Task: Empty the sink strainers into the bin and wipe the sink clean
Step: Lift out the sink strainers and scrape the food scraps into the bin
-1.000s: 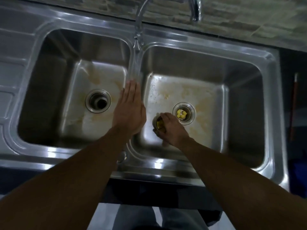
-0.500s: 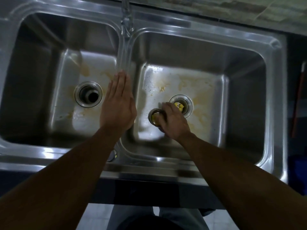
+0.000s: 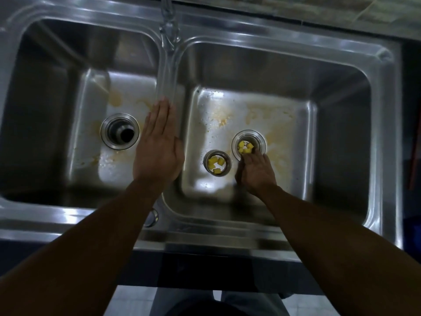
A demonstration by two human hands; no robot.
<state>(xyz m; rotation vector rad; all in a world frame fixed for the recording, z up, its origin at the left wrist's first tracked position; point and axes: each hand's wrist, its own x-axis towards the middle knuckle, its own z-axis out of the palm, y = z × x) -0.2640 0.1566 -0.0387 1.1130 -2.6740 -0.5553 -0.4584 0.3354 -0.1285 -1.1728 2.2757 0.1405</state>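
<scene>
The steel double sink [image 3: 227,226] has yellow-brown stains on both floors. In the right basin a loose strainer [image 3: 217,163] holding yellow food bits stands on the floor. Just right of it, a second strainer [image 3: 247,145] with yellow bits sits in the right drain. My right hand [image 3: 257,173] reaches to this strainer's near rim, its fingertips touching it; whether they grip is hidden. My left hand [image 3: 159,148] lies flat on the divider between the basins, holding nothing. The left drain [image 3: 120,131] is an open hole with no strainer.
The tap stem [image 3: 169,30] rises from the back of the divider. A round knob [image 3: 151,217] sits on the front rim. A red stick [image 3: 415,153] lies on the dark counter at the right. Tiled wall runs along the back.
My right hand has let go of the loose strainer on the basin floor and moved right to the strainer in the drain. The view has shifted closer and lower.
</scene>
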